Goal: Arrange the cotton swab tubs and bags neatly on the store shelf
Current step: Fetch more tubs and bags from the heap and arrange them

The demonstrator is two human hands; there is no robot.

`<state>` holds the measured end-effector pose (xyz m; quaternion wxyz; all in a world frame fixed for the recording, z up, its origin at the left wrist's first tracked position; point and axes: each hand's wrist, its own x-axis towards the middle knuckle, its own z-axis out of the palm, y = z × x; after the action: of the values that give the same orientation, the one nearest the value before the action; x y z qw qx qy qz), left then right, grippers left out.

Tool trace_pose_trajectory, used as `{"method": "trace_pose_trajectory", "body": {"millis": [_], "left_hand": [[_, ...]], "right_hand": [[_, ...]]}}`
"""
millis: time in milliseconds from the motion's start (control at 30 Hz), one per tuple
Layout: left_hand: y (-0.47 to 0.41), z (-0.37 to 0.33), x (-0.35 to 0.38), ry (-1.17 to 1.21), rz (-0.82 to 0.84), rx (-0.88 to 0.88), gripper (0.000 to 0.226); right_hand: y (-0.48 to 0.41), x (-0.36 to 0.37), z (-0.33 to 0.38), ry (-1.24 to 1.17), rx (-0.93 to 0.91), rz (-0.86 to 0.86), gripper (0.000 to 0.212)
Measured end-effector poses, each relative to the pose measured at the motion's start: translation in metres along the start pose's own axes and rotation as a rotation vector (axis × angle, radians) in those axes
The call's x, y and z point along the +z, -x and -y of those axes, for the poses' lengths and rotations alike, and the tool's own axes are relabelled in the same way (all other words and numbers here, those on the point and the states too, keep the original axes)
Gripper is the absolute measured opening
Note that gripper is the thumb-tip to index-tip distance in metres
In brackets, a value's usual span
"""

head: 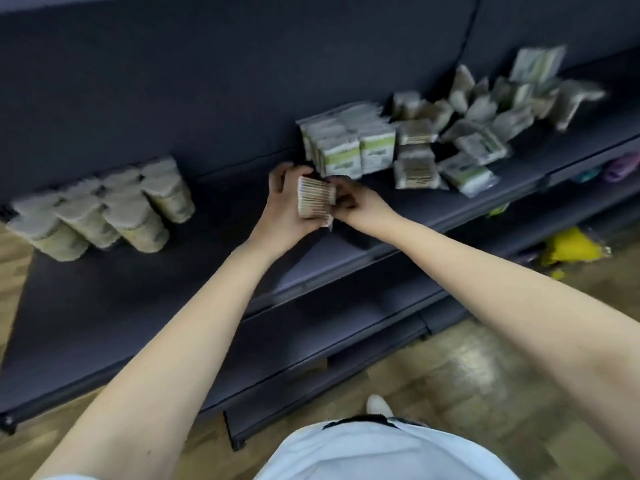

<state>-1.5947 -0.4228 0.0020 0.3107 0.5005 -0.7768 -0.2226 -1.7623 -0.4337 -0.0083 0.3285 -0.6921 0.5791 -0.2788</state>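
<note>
left hand [282, 206] and right hand [349, 199] both grip one swab bag [315, 199] above the shelf [104, 306] | tubs [104, 213] stand clustered far left | upright bags [346, 147] just beyond hands | loose bags [478, 123] scattered far right

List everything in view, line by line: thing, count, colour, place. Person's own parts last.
cotton swab tubs: about eight, pale, shelf's left end
upright bags: one tight block, white with green labels, mid-shelf
loose bags: many, pale, jumbled at right
swab bundle: count unclear, tan, between both hands
shelf: one, dark blue-grey
yellow package: one, low right, below that shelf
purple item: one, blurred, far right
shoe: one, white, on the floor
left hand: grips the bundle
right hand: grips the bundle
</note>
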Motion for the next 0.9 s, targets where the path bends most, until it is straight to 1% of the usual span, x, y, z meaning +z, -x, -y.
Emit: {"method": "trace_pose_trajectory", "body": {"millis": [133, 200, 300, 367, 433, 467, 533, 600, 633, 667, 733, 833, 900], "left_hand": [[-0.026, -0.027, 0.027, 0.084, 0.09, 0.071, 0.105], [-0.033, -0.039, 0.041, 0.114, 0.109, 0.093, 0.106], [-0.039, -0.049, 0.057, 0.199, 0.049, 0.059, 0.095], [-0.045, -0.053, 0.066, 0.249, -0.013, 0.007, 0.084], [-0.05, -0.057, 0.07, 0.265, -0.061, -0.025, 0.073], [-0.052, -0.061, 0.072, 0.289, -0.057, -0.036, 0.068], [-0.054, -0.071, 0.076, 0.441, 0.015, -0.077, 0.062], [-0.054, -0.078, 0.08, 0.641, 0.083, -0.14, 0.062], [-0.055, -0.079, 0.082, 0.692, 0.085, -0.161, 0.065], [-0.056, -0.079, 0.083, 0.707, 0.073, -0.174, 0.067], [-0.06, -0.075, 0.082, 0.661, 0.034, -0.181, 0.067], [-0.064, -0.068, 0.078, 0.66, 0.009, -0.213, 0.058], [-0.065, -0.065, 0.077, 0.697, 0.009, -0.233, 0.053]], "right_hand": [[0.022, -0.034, -0.024, -0.164, 0.126, -0.141, 0.052], [0.032, -0.052, -0.034, -0.21, 0.165, -0.206, 0.051], [0.043, -0.071, -0.045, -0.193, 0.182, -0.33, 0.049], [0.051, -0.081, -0.053, -0.114, 0.174, -0.48, 0.045], [0.055, -0.085, -0.058, -0.083, 0.121, -0.614, 0.038], [0.056, -0.086, -0.061, -0.079, 0.083, -0.654, 0.034], [0.056, -0.083, -0.062, -0.046, -0.007, -0.662, 0.031], [0.054, -0.074, -0.062, 0.056, -0.12, -0.607, 0.027], [0.053, -0.069, -0.062, 0.102, -0.171, -0.573, 0.025], [0.052, -0.064, -0.063, 0.13, -0.207, -0.545, 0.024], [0.051, -0.06, -0.066, 0.131, -0.255, -0.521, 0.022], [0.051, -0.061, -0.071, 0.133, -0.31, -0.494, 0.023], [0.05, -0.063, -0.074, 0.118, -0.305, -0.492, 0.024]]}}
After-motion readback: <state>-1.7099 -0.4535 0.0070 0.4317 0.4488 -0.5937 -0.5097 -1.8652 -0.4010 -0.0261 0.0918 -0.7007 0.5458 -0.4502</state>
